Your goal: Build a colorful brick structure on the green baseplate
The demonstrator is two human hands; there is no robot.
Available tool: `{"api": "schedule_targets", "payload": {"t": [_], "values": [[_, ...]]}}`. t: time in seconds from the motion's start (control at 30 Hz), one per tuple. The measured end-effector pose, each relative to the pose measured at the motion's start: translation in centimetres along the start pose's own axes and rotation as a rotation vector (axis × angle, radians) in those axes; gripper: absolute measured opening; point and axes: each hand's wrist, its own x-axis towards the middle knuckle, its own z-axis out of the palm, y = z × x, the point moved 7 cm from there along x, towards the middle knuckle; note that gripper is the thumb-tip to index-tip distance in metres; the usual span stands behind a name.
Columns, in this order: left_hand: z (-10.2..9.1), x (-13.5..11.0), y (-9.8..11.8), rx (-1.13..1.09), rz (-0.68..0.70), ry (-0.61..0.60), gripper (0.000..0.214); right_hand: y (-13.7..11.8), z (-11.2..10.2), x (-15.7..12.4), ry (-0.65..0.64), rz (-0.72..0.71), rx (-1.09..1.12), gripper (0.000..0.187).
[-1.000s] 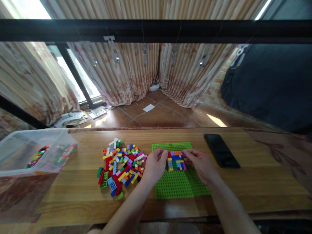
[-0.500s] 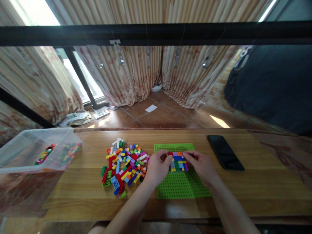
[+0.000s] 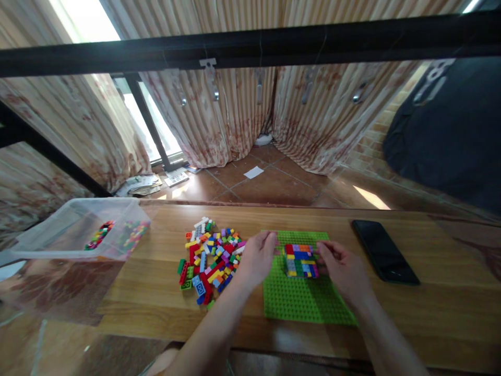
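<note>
A block of multicoloured toy bricks (image 3: 301, 261) sits on the green baseplate (image 3: 303, 303), towards its far part. My left hand (image 3: 256, 261) hovers over the plate's left edge, off the bricks, its fingers loosely apart and slightly blurred. On the other side, my right hand (image 3: 346, 269) is close by the block's right edge, fingers bent and apart; whether a fingertip still touches the bricks I cannot tell. Left of the plate lies a pile of loose toy bricks (image 3: 213, 261) in many colours, partly behind my left forearm.
The wooden table (image 3: 141, 292) carries a black phone (image 3: 385, 253) at the right. A clear plastic box (image 3: 58, 230) with some bricks stands at the left end. A dark horizontal bar (image 3: 235, 47) crosses in front of the curtains (image 3: 219, 120).
My left hand has let go of the brick block and moved away to its left. My right hand has eased off to the right. The view has shifted left and tilted slightly.
</note>
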Motion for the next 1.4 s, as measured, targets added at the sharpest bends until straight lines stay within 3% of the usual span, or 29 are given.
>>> {"api": "schedule_targets", "payload": {"t": [0.1,0.17,0.27,0.33,0.47,0.73,0.87,1.03,1.23,1.4], "values": [[-4.3,0.0,2.2,-0.091,0.02,0.184,0.03,-2.9,-1.5,-1.2,0.259,-0.238,-0.194,0.032],[-7.2,-0.3,3.2,-0.166,0.033,0.313,0.031,-5.1,-1.6,-3.0,0.377,-0.412,-0.179,0.026],[-10.2,-0.9,3.6,-0.251,0.027,0.436,0.031,-7.8,0.7,-5.8,0.325,-0.612,-0.147,0.016],[-11.0,-1.1,3.4,-0.276,0.022,0.468,0.032,-9.0,3.3,-7.5,0.168,-0.72,-0.144,0.011],[-10.9,-1.3,3.3,-0.297,0.03,0.43,0.033,-9.6,8.0,-9.4,-0.178,-0.84,-0.153,0.016],[-11.7,-1.8,3.5,-0.305,0.037,0.414,0.03,-7.5,12.1,-10.1,-0.405,-0.757,-0.269,0.018],[-11.8,-2.0,3.6,-0.3,0.03,0.42,0.028,-7.3,13.6,-11.2,-0.378,-0.823,-0.361,0.022],[-11.8,-2.1,3.5,-0.299,0.016,0.428,0.025,-7.3,14.9,-11.3,-0.278,-0.775,-0.475,0.024],[-11.8,-2.1,3.5,-0.276,0.019,0.412,0.025,-7.8,15.4,-11.2,-0.256,-0.795,-0.493,0.011],[-11.8,-2.2,3.7,-0.25,0.027,0.408,0.025,-8.0,15.3,-10.9,-0.25,-0.812,-0.444,0.021]]}}
